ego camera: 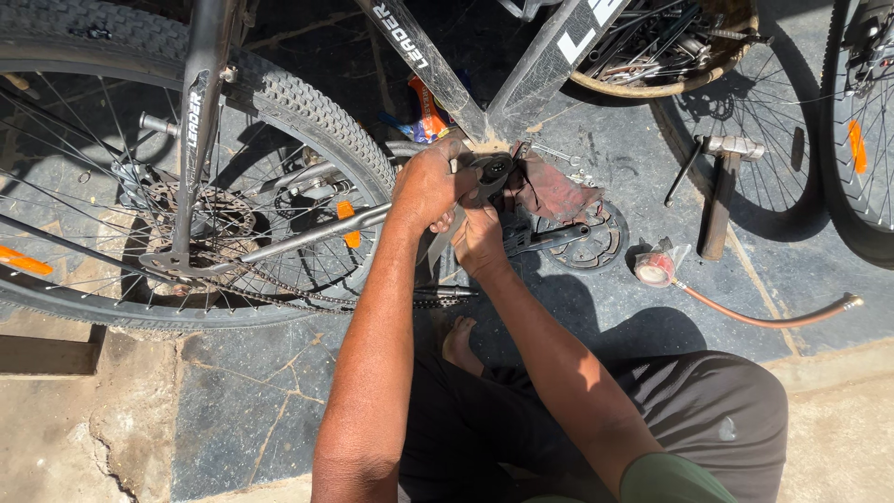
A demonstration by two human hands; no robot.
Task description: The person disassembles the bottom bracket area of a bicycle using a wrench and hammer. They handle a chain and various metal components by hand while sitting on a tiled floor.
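- Head view: the left hand (426,186) wraps its fingers tight around the bike frame (438,79) right where the tubes meet, beside the round bottom bracket (494,169) — the hole the pedals turn in.
- The right hand (480,244) sits just under that spot. Its fingers curl shut around a thin metal tool (440,244) near the black crank arm (549,237); the tip of the tool is hidden, so I cannot tell what it touches.
- The thing being worked on is that middle part of the bike, between the back wheel (177,177) and the loose chainring (596,244) lying on the dark floor.
- To do this well, I think the left hand should hold the frame very still while the right hand moves the tool slowly and straight — a slip could nick a finger or the loose chain (307,296).
- A crumpled orange and blue wrapper (426,116) lies behind the frame, under the tubes.
- A small round pot with a red and white label (655,268) sits in clear plastic to the right, touching an orange hose (764,317).
- White letters run along the grey tubes, and small orange reflectors (347,224) shine in the spokes.
- A hammer (722,191) rests further right, near a round basket of tools (680,42).
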